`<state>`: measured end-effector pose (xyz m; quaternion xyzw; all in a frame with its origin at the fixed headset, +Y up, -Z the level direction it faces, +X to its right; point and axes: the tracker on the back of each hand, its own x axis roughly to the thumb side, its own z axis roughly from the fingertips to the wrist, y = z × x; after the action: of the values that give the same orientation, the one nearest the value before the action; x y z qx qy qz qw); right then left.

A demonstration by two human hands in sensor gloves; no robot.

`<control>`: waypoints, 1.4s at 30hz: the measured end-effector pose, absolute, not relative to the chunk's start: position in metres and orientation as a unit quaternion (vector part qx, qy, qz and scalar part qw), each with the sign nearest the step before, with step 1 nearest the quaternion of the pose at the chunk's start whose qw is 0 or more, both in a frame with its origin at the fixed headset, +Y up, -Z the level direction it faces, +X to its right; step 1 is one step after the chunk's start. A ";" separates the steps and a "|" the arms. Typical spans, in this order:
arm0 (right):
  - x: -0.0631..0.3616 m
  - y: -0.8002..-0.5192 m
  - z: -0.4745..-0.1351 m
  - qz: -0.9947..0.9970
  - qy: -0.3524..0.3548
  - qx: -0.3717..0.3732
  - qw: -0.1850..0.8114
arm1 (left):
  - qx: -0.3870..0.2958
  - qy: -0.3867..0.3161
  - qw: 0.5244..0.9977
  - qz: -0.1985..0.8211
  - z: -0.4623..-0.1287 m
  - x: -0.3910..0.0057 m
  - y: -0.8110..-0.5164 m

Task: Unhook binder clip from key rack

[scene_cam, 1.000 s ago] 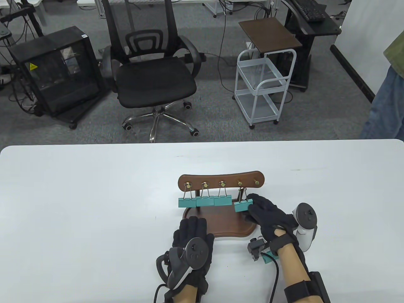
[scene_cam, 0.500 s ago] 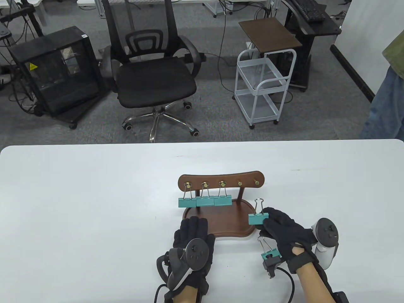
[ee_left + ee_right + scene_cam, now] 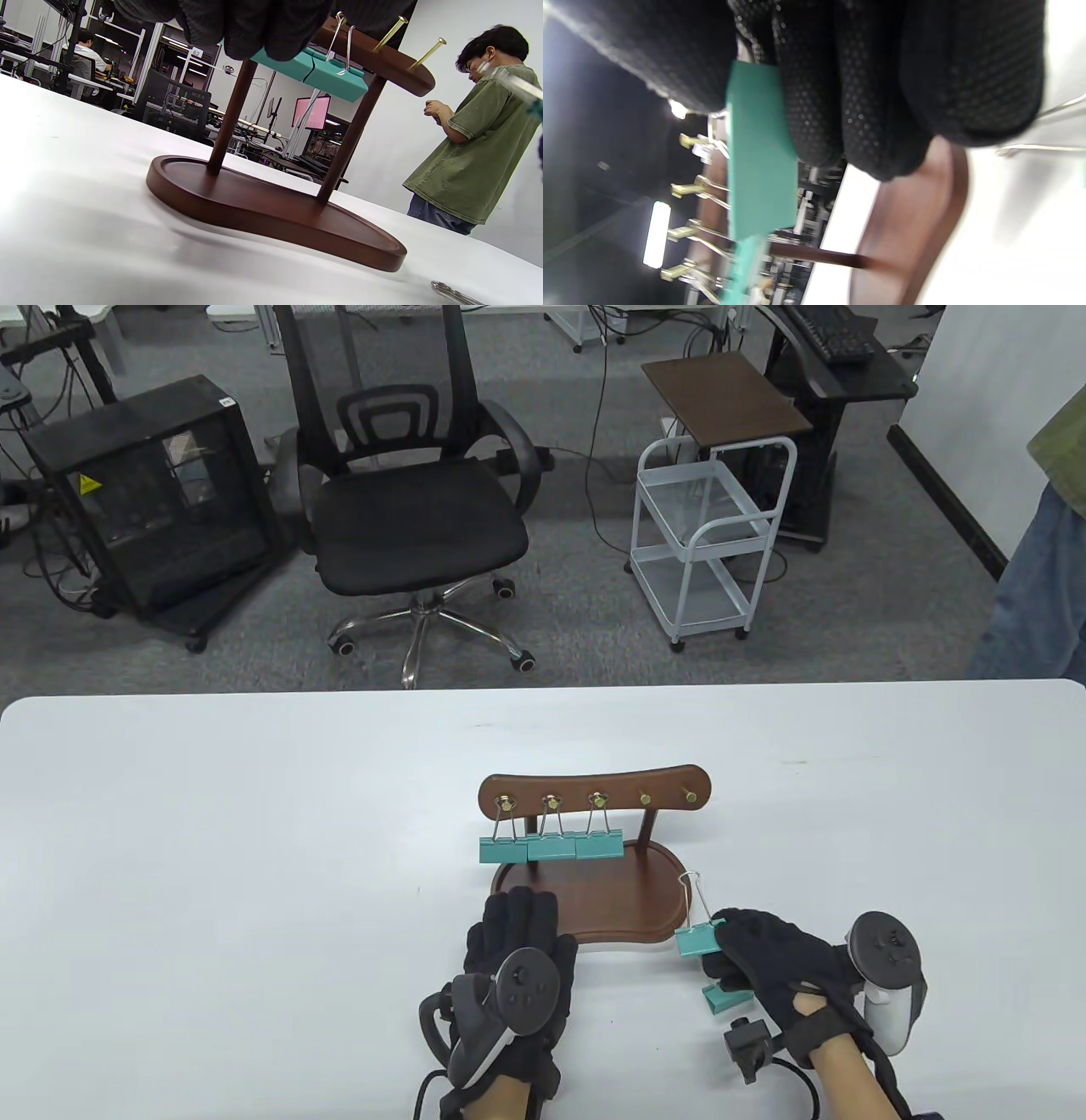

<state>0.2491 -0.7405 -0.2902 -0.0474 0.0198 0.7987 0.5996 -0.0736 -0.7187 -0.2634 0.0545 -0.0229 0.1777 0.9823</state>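
White table (image 3: 254, 831), office chairs beyond. Right hand (image 3: 768, 954) pinching teal binder clip (image 3: 697, 939), off key rack (image 3: 594, 848), just beside base's right end. Left hand (image 3: 517, 959) flat, fingers spread, against rack's front edge. Three clips (image 3: 551, 847) hanging.

A teal binder clip (image 3: 699, 938) with silver wire handles is off the dark wooden key rack (image 3: 594, 797), tilted, just beside the rack's base at its right front. Three more teal clips (image 3: 551, 846) hang side by side from the rack's left brass hooks.
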 end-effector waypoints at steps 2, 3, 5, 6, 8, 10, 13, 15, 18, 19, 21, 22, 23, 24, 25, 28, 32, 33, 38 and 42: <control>0.246 -0.741 -0.290 0.830 0.038 -0.060 0.553 | 0.054 -0.023 0.982 0.178 -0.263 -0.074 -0.719; 0.244 -0.741 -0.289 0.845 0.044 -0.065 0.530 | 0.053 -0.023 0.982 0.178 -0.263 -0.074 -0.719; 0.239 -0.740 -0.289 0.872 0.045 -0.073 0.481 | 0.054 -0.023 0.982 0.177 -0.263 -0.074 -0.719; 0.236 -0.739 -0.289 0.885 0.044 -0.079 0.457 | 0.054 -0.023 0.982 0.178 -0.263 -0.074 -0.719; 0.232 -0.739 -0.289 0.898 0.052 -0.087 0.427 | 0.054 -0.022 0.982 0.178 -0.263 -0.075 -0.718; 0.225 -0.740 -0.289 0.914 0.063 -0.096 0.389 | 0.055 -0.022 0.982 0.179 -0.263 -0.075 -0.718; 0.218 -0.741 -0.290 0.928 0.076 -0.102 0.351 | 0.055 -0.021 0.982 0.181 -0.264 -0.075 -0.718; 0.213 -0.742 -0.291 0.933 0.082 -0.107 0.334 | 0.056 -0.020 0.982 0.182 -0.264 -0.076 -0.718; 0.206 -0.744 -0.292 0.939 0.088 -0.113 0.312 | 0.056 -0.019 0.982 0.182 -0.264 -0.076 -0.718; 0.204 -0.744 -0.292 0.942 0.087 -0.114 0.303 | 0.056 -0.019 0.981 0.182 -0.263 -0.076 -0.718; 0.201 -0.744 -0.293 0.947 0.084 -0.113 0.290 | 0.056 -0.019 0.981 0.183 -0.263 -0.076 -0.718; 0.201 -0.744 -0.293 0.948 0.084 -0.113 0.287 | 0.056 -0.019 0.981 0.183 -0.263 -0.076 -0.718; 0.200 -0.745 -0.293 0.948 0.083 -0.114 0.286 | 0.056 -0.019 0.981 0.183 -0.263 -0.076 -0.718; 0.199 -0.745 -0.294 0.948 0.083 -0.115 0.284 | 0.056 -0.019 0.981 0.182 -0.263 -0.076 -0.718; 0.198 -0.745 -0.294 0.949 0.082 -0.114 0.281 | 0.056 -0.019 0.981 0.182 -0.263 -0.076 -0.718; 0.196 -0.746 -0.294 0.953 0.080 -0.113 0.270 | 0.056 -0.020 0.981 0.183 -0.263 -0.076 -0.718; 0.192 -0.747 -0.294 0.960 0.074 -0.107 0.247 | 0.056 -0.021 0.981 0.183 -0.263 -0.076 -0.718; 0.191 -0.747 -0.294 0.962 0.073 -0.105 0.240 | 0.056 -0.021 0.981 0.183 -0.263 -0.076 -0.718; 0.185 -0.743 -0.294 0.974 0.053 -0.089 0.200 | 0.055 -0.021 0.982 0.182 -0.263 -0.075 -0.718; 0.180 -0.741 -0.294 0.984 0.038 -0.073 0.160 | 0.054 -0.020 0.982 0.181 -0.263 -0.075 -0.718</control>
<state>0.1798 -0.7407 -0.2939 -0.0731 0.0384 0.9836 0.1602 -0.0751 -0.7178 -0.2635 0.0539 -0.0204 0.1814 0.9817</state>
